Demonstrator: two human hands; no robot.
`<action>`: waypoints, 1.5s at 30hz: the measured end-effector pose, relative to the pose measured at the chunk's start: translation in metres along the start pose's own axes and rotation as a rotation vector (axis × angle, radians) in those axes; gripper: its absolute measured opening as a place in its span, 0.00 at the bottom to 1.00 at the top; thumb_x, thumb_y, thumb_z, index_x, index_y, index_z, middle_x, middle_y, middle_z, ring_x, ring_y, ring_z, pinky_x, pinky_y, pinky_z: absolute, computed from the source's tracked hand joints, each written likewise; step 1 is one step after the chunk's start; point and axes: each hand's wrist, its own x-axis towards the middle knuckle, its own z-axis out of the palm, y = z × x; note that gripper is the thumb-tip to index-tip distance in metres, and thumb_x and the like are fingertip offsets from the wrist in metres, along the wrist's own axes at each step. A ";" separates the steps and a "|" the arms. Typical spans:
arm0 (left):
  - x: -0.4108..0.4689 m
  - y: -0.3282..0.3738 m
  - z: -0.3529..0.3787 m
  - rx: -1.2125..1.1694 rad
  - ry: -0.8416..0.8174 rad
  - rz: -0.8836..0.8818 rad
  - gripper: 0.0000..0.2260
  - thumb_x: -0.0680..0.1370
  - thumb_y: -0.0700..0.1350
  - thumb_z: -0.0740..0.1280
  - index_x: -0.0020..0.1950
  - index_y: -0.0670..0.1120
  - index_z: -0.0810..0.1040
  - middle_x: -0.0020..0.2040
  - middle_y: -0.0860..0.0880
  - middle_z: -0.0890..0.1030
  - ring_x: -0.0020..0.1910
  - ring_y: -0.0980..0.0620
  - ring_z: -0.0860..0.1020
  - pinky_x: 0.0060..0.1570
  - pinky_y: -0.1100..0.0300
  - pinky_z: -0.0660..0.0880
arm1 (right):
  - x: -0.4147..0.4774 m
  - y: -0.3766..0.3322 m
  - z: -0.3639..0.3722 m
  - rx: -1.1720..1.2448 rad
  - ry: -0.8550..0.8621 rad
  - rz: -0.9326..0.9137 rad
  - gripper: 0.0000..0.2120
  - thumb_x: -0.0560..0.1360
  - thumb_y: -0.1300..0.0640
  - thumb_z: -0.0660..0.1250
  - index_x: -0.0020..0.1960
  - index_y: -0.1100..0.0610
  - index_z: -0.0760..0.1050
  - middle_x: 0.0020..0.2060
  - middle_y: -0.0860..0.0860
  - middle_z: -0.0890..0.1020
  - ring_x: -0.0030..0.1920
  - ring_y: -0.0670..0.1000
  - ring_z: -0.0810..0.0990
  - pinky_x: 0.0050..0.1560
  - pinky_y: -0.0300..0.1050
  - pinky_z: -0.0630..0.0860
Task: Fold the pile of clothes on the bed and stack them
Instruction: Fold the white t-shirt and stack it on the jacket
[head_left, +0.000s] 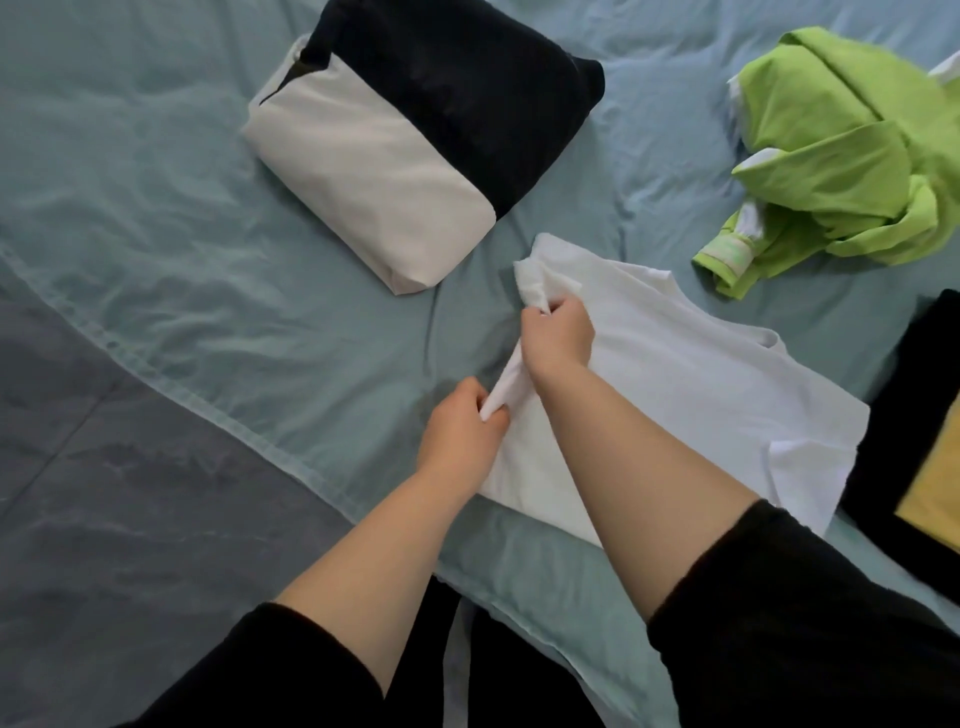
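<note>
A white shirt lies spread on the teal bed sheet at centre right. My left hand pinches the shirt's left edge near its lower part. My right hand grips the same edge higher up, where the cloth bunches. A folded stack, with a cream piece in front and a black piece behind, sits at the upper centre. A crumpled lime-green garment lies unfolded at the upper right.
A black garment with a yellow patch lies at the right edge, touching the white shirt's corner. A grey cover shows at the lower left, beyond the sheet's hem. Black sleeves cover both forearms near the bottom.
</note>
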 end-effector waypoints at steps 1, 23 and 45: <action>-0.001 0.001 -0.004 -0.028 0.006 0.019 0.10 0.76 0.46 0.65 0.37 0.48 0.66 0.34 0.51 0.73 0.32 0.51 0.69 0.29 0.61 0.65 | 0.001 0.002 -0.005 0.126 -0.011 0.061 0.08 0.73 0.61 0.61 0.35 0.55 0.67 0.33 0.52 0.73 0.35 0.55 0.69 0.34 0.44 0.65; -0.063 0.058 0.076 0.203 -0.101 0.195 0.13 0.72 0.40 0.65 0.37 0.53 0.62 0.39 0.53 0.69 0.34 0.54 0.67 0.32 0.59 0.62 | 0.000 0.073 -0.137 0.312 -0.170 0.025 0.06 0.76 0.58 0.60 0.42 0.58 0.72 0.39 0.54 0.77 0.40 0.52 0.75 0.43 0.49 0.74; -0.041 0.087 0.164 0.521 0.043 0.581 0.13 0.78 0.50 0.63 0.62 0.52 0.74 0.60 0.52 0.77 0.58 0.49 0.76 0.57 0.52 0.73 | 0.011 0.177 -0.210 -0.251 0.307 -0.374 0.25 0.72 0.62 0.61 0.69 0.58 0.69 0.66 0.57 0.73 0.67 0.57 0.70 0.67 0.50 0.62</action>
